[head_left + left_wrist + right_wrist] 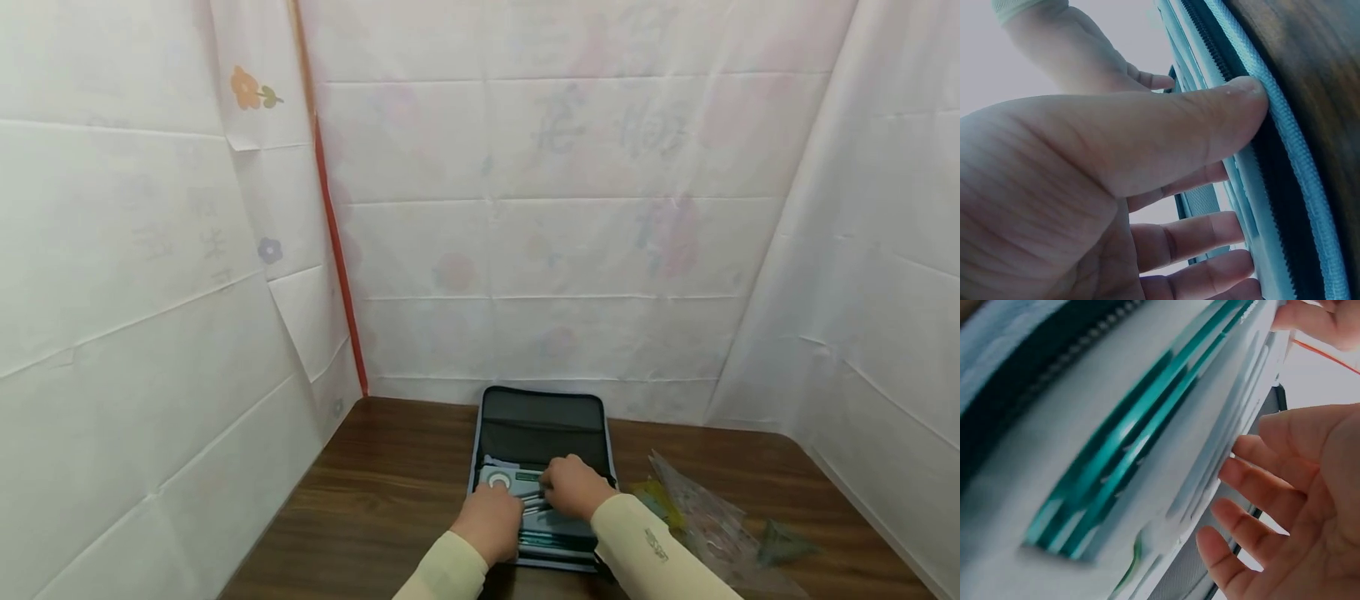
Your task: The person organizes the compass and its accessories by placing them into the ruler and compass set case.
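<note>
Your zip case [540, 412], wide open
Black inside, blue edging, lid [543, 402] up at its far end. Pale tray [557, 522] holds a round white piece [498, 479] far left, silvery tools [534, 502] mid-case, teal sticks [558, 541] nearer its front edge. Your left hand [491, 518]'s at its left, right hand [575, 488] over its right.

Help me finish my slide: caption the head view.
Left hand and right hand at an open case on a wooden table, clear plastic to its right.

The case [542, 408] is partly hidden by both hands [576, 487].
</note>
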`<state>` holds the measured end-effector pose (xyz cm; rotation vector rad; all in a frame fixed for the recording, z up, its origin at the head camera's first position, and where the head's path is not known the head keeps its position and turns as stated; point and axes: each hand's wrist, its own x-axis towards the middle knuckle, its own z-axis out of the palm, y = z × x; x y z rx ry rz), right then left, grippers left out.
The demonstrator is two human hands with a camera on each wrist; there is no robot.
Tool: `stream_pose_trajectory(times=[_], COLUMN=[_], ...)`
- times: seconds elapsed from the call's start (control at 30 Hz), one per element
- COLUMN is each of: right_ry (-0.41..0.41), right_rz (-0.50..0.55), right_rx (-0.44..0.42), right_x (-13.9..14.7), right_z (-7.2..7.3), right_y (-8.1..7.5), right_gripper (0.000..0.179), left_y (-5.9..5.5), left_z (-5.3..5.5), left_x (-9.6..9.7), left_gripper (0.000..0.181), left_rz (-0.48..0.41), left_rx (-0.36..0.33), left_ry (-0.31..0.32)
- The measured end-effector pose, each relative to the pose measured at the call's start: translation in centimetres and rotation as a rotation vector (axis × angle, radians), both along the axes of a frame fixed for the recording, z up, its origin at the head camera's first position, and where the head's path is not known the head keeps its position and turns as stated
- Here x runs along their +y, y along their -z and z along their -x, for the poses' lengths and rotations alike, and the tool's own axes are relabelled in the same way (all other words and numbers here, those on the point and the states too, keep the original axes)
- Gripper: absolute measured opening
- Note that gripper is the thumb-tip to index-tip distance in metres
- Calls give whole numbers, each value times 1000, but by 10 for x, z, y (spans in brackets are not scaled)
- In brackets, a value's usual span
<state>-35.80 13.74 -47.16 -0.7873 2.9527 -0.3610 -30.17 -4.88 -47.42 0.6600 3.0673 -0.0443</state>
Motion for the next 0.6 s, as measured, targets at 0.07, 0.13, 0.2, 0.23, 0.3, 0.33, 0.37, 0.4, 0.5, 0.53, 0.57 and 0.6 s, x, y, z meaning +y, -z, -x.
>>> stream_pose_trajectory(times=[0.07,0.13,0.2,0.23,0.3,0.33,0.37,0.4,0.5,0.53,0.57,0.6], right_ry=[-14,-29,-36,-32,-2,11,33,64,174,203,228,218], right_rz=[-8,-14,-2,3,45,77,100,111,157,167,168,145], right_rx=[-54,-119,-173,-187,-212,-211,-212,-216,-268,-301,-337,-362], right_x=[3,8,15,19,28,33,38,43,57,63,69,78], right_z=[-3,-7,-14,-18,-30,-36,-43,-50,-74,-78,-81,-81], right_y=[-1,-1,-1,-2,-5,-8,-10,-13,-21,-19,-13,-3], right_gripper=[17,24,36,44,51,52,52,51,39,34,29,27], left_y=[1,3,4,4,5,6,6,6,6,6,6,5], left_z=[-1,-1,-1,-2,-2,-3,-4,-4,-5,-5,-5,-5], left_x=[-1,-2,-3,-3,-3,-3,-3,-2,-1,-1,0,0], left_gripper=[33,33,33,32,32,31,30,29,30,30,31,32], left_rz=[7,7,8,6,4,4,4,6,8,7,3,1], left_rx=[6,8,12,15,22,28,32,30,25,26,26,29], left_ry=[6,3,1,0,-1,0,4,7,10,12,11,8])
